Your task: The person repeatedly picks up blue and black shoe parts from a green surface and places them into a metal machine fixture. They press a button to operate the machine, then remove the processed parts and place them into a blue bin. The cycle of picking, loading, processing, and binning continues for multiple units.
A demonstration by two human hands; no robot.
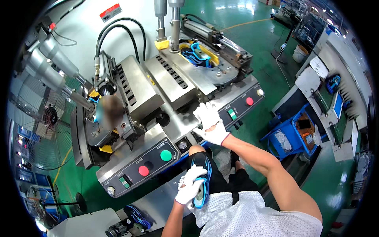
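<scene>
My left hand [191, 185], in a white glove, grips a black and blue shoe upper [204, 168] over my lap, with its bright blue edge toward me. My right hand [212, 124], also gloved, rests on the near edge of the machine's right control panel [241, 103], fingers stretched out and holding nothing. Whether it presses a button there is hidden beneath the palm. A second blue and black upper [199, 55] sits in the machine's right-hand mould [227, 73]. At the left station part of another blue piece shows beside a blurred brownish form [110, 110].
The left control panel [138, 168] carries a green button [166, 155] and a red one [143, 170]. Another upper [138, 217] lies on the bench at lower left. A blue crate [294, 136] stands to the right, near a rack with brushes [343, 94]. Fans stand at far left.
</scene>
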